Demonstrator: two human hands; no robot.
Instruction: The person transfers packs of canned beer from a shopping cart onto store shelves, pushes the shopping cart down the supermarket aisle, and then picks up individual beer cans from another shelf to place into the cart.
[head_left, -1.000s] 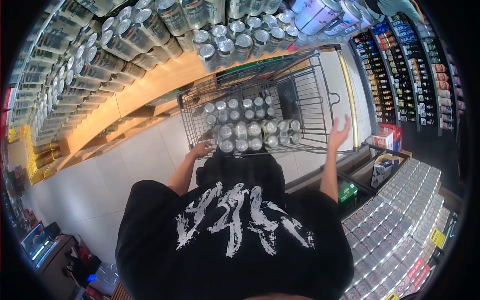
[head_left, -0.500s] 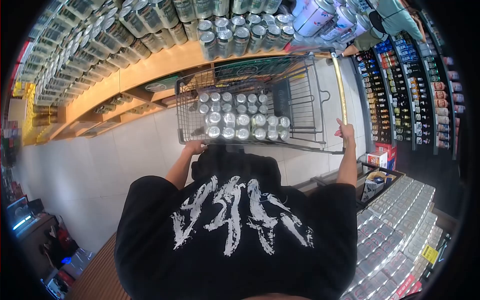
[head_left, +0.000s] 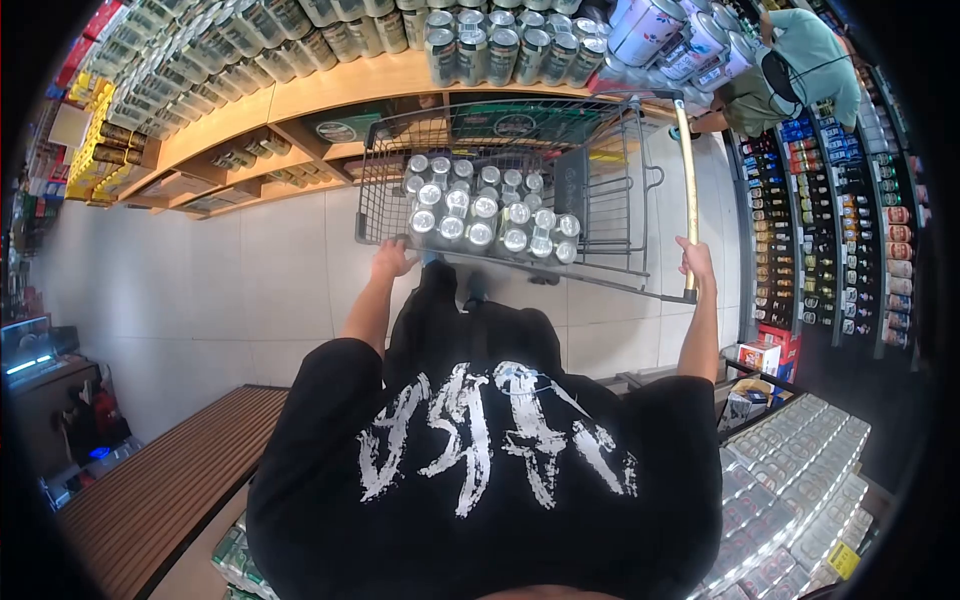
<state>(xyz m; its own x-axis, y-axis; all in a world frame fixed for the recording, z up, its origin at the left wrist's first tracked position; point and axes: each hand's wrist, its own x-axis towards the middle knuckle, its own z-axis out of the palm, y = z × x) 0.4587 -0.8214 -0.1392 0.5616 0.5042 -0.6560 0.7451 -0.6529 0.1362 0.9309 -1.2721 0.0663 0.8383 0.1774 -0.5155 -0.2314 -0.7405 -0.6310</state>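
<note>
A wire shopping cart (head_left: 610, 262) stands sideways in front of me. Inside its basket are several packs of silver-topped drink cans (head_left: 482, 232), grouped toward the left. My left hand (head_left: 393, 260) is at the near rim by the cart's left corner, its fingers curled at the edge and partly hidden. Around the near end of the yellow cart handle (head_left: 686, 170), my right hand (head_left: 697, 262) is closed.
Beyond the cart, a curved wooden shelf (head_left: 230, 125) bears stacked cans. A person in a green shirt (head_left: 812, 65) bends at upper right, near bottle shelves (head_left: 775, 220). Stacked can packs (head_left: 790, 480) lie behind my right side, a slatted wooden bench (head_left: 180, 480) at left.
The cart has turned slightly, its left end now farther from me. My left hand has moved forward with it. More of the person in green shows at upper right.
</note>
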